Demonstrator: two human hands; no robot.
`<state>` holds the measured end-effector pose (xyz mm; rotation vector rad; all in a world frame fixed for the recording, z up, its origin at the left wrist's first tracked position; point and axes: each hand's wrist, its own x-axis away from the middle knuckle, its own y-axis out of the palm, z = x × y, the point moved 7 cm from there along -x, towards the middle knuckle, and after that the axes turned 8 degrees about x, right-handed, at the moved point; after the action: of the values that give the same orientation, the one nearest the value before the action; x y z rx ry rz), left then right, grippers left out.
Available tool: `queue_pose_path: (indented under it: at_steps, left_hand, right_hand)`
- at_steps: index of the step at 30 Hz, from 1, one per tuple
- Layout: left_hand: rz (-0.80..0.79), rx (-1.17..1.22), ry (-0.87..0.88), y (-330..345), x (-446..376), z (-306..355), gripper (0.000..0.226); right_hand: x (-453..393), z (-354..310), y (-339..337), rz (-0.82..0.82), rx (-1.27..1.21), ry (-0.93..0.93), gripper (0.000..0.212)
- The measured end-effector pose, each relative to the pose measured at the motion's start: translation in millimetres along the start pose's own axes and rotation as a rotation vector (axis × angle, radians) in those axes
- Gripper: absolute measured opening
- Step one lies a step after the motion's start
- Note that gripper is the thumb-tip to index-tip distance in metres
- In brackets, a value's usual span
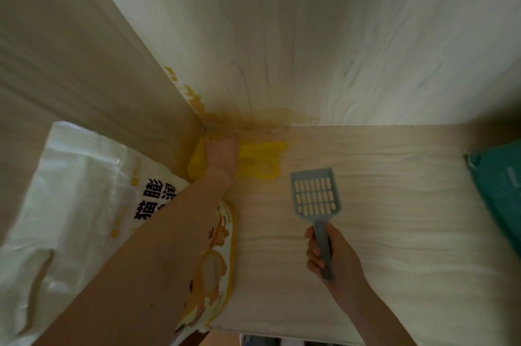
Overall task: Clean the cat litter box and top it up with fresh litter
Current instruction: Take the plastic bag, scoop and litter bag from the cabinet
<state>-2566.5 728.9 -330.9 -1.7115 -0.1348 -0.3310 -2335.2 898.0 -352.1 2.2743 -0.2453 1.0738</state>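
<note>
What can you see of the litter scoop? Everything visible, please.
The litter scoop is pale blue-grey, apparently plastic: a flat, roughly square head with three rows of slots and a low raised rim, on a straight narrow handle. It looks clean and empty. The right hand grips the handle, head pointing away from the person over the light wood shelf. Whether it touches the shelf is unclear.

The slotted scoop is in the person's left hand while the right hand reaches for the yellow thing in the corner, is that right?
Not quite: the hands are swapped. The head view shows the right hand gripping the handle of the slotted scoop, while the left hand reaches to the yellow thing in the corner.
</note>
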Motion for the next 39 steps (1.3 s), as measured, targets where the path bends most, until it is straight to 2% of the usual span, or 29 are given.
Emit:
queue_pose_path:
  at_steps: [2, 5, 9, 14, 19, 23, 26, 28, 31, 34, 39]
  left_hand:
    - [-0.004, 0.045, 0.02, -15, 9, 2, 0.024]
    - [0.072, 0.193, 0.035, -42, 26, 3, 0.038]
    - [0.186, 0.653, -0.015, -83, 55, -2, 0.041]
    - [0.319, 1.109, -0.142, -126, 100, -11, 0.036]
    - [0.509, 1.278, -0.092, -199, 150, -19, 0.026]
    - [0.576, 1.405, -0.068, -253, 194, -25, 0.015]
    - [0.607, 1.516, -0.081, -288, 231, -29, 0.027]
    - [0.584, 1.598, -0.126, -300, 253, -33, 0.031]
    - [0.552, 1.699, -0.189, -304, 288, -37, 0.006]
    - [0.506, 1.79, -0.269, -292, 320, -33, 0.022]
    - [0.339, 1.928, -0.323, -265, 371, -4, 0.013]
  right_hand:
    - [9, -12, 10, -0.001, 0.019, -0.016, 0.044]
    - [29, -35, 29, -0.016, 0.056, -0.046, 0.041]
    - [55, -70, 52, -0.055, 0.042, -0.118, 0.041]
    - [95, -125, 69, -0.021, 0.17, -0.351, 0.037]
    - [151, -179, 79, 0.073, 0.352, -0.575, 0.031]
    - [198, -214, 95, 0.11, 0.508, -0.772, 0.023]
    - [230, -230, 104, 0.123, 0.571, -0.864, 0.023]
    - [247, -235, 109, 0.128, 0.587, -0.885, 0.017]
    - [265, -234, 109, 0.141, 0.584, -0.858, 0.015]
    - [271, -220, 102, 0.149, 0.556, -0.784, 0.019]
    - [273, -171, 104, 0.057, 0.587, -0.568, 0.022]
